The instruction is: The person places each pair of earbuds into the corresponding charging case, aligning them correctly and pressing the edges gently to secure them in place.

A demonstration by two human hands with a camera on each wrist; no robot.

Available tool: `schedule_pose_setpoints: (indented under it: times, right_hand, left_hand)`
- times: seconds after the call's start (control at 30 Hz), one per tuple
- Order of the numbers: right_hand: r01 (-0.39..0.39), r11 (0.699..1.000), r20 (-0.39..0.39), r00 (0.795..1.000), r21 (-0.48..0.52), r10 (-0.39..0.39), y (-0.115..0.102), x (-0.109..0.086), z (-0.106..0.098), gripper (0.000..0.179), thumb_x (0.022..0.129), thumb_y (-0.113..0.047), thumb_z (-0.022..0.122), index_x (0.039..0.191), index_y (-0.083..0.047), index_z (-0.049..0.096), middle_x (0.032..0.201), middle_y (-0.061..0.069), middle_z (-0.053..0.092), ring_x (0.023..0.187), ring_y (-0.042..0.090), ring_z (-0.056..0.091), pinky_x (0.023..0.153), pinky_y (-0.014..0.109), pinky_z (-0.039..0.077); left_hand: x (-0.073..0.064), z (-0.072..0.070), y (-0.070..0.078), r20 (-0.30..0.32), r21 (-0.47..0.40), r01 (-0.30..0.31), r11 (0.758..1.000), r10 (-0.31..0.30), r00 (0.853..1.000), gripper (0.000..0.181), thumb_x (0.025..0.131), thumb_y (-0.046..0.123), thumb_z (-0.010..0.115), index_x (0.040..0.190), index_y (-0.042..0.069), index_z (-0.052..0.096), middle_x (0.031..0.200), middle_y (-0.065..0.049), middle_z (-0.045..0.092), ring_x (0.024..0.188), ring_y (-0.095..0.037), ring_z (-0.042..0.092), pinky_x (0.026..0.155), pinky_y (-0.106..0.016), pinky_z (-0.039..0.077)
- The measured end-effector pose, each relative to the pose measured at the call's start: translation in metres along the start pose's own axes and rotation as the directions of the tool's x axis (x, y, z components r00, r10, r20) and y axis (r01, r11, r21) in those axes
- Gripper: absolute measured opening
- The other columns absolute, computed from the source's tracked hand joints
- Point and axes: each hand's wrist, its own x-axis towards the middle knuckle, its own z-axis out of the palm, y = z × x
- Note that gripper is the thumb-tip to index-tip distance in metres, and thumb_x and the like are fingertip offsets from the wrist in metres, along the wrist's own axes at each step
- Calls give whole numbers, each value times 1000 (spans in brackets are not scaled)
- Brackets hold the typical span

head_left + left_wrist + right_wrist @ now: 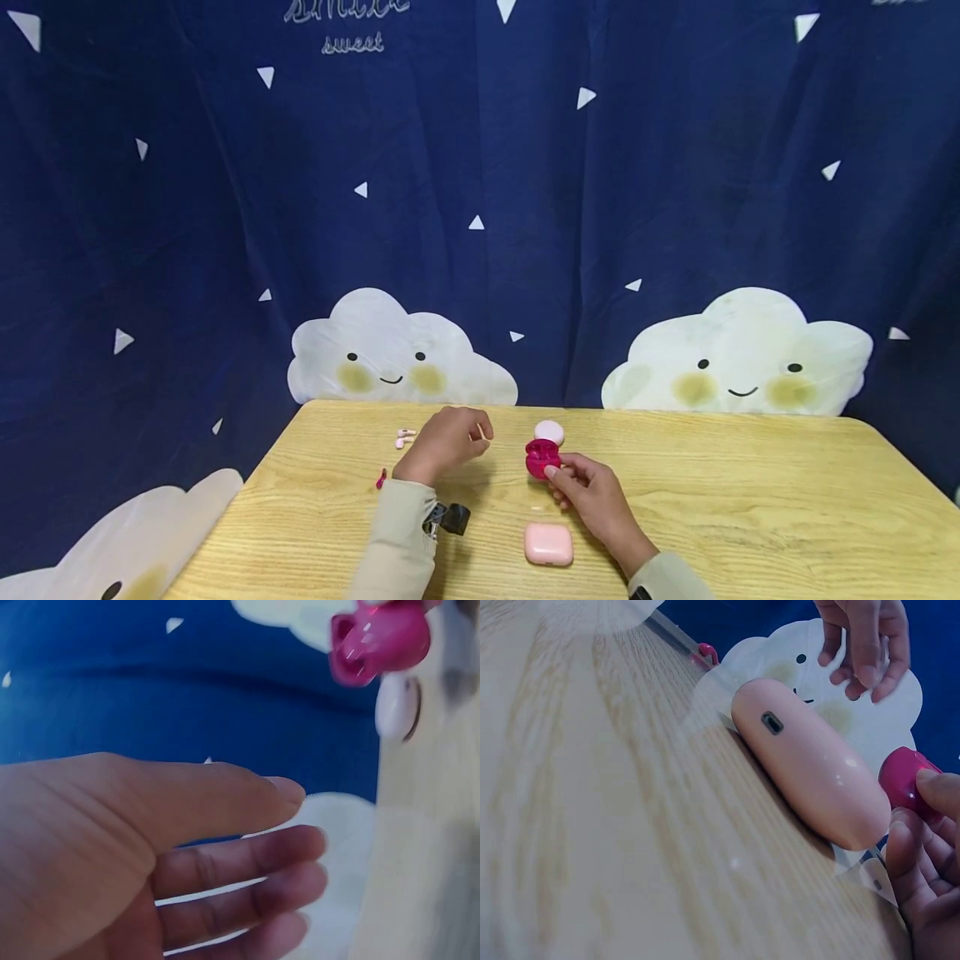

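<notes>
My right hand (597, 502) pinches a magenta earbud case (542, 465) between thumb and fingers, over the right middle of the table. Its lid stands raised, and its glossy rounded side shows in the left wrist view. My left hand (447, 442) hovers to the left of the case, fingers loosely bent, with nothing between thumb and fingertips in the left wrist view. Beyond that hand's wrist, one magenta earbud (382, 478) lies on the wood. A pair of pale pink earbuds (405, 437) lies farther back, beside the left hand.
A pink earbud case (548, 544), closed, lies near me, left of the right wrist; its charging port (772, 723) shows in the right wrist view. Behind the magenta case sits a pale round case (550, 432). A blue curtain (480, 167) with clouds hangs behind the wooden table (750, 500).
</notes>
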Motion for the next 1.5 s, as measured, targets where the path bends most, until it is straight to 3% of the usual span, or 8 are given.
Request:
schedule_pose_setpoints:
  times: [0.17, 0.4, 0.87, 1.0, 1.17, 1.23, 1.33, 1.5]
  right_hand:
    - [0, 1000, 6, 1000, 11, 0, 1, 0, -1, 23, 89, -7, 68, 107, 8, 65, 77, 15, 63, 60, 16, 58, 52, 26, 52]
    - [36, 999, 1, 999, 13, -36, 8, 0, 0, 24, 89, -9, 68, 106, 8, 66, 75, 15, 63, 59, 14, 58, 50, 27, 52]
    - [39, 999, -9, 999, 19, -39, 8, 0, 3, 23, 89, -10, 69, 105, 5, 67, 75, 14, 62, 58, 13, 58, 50, 26, 52]
    - [32, 999, -11, 999, 16, -32, 7, 0, 3, 22, 88, -10, 69, 105, 5, 68, 75, 13, 62, 58, 14, 57, 51, 26, 52]
    - [17, 1000, -12, 1000, 22, -17, 7, 0, 3, 23, 88, -9, 70, 106, 5, 67, 76, 14, 62, 58, 14, 58, 51, 27, 52]
    - [16, 1000, -18, 1000, 25, -16, 6, 0, 3, 23, 88, -9, 70, 106, 5, 67, 75, 14, 63, 58, 14, 58, 51, 26, 52]
    - [12, 1000, -24, 1000, 24, -12, 4, -1, 2, 23, 88, -9, 70, 106, 5, 67, 75, 13, 62, 58, 15, 58, 50, 26, 52]
    - [-2, 1000, -20, 1000, 12, 3, 1, -1, 2, 25, 88, -9, 70, 108, 6, 66, 76, 14, 63, 59, 15, 58, 51, 26, 52]
  left_hand:
    - [-10, -17, -15, 12, -45, 100, 994, -99, 995, 9, 82, 8, 69, 81, 16, 68, 75, 5, 61, 70, -13, 55, 63, -30, 46]
    - [-26, -36, -36, 18, -93, 261, 961, -261, 965, 8, 81, 7, 72, 79, 14, 67, 73, 2, 61, 65, -15, 52, 59, -31, 44]
    - [-55, -59, -70, -19, -135, 402, 906, -408, 913, 5, 82, 11, 71, 79, 11, 68, 74, 0, 65, 71, -17, 57, 62, -33, 45]
    - [-62, -61, -81, 32, -149, 453, 879, -453, 891, 4, 83, 10, 70, 80, 9, 67, 76, -2, 63, 71, -18, 57, 61, -33, 44]
    - [-73, -58, -93, 137, -205, 560, 803, -543, 828, 2, 83, 5, 66, 82, 4, 67, 64, -6, 59, 56, -17, 49, 53, -30, 40]
    - [-76, -56, -97, 164, -230, 585, 777, -562, 811, 4, 80, 0, 62, 82, 2, 66, 59, -6, 55, 52, -17, 46, 50, -28, 38]
    - [-77, -52, -99, 191, -256, 596, 761, -564, 803, 8, 75, -4, 59, 77, 0, 65, 54, -3, 48, 50, -16, 42, 47, -25, 35]
    - [-75, -46, -99, 235, -243, 601, 762, -554, 798, 18, 76, 0, 65, 60, 2, 59, 49, -2, 41, 46, -14, 34, 44, -23, 26]
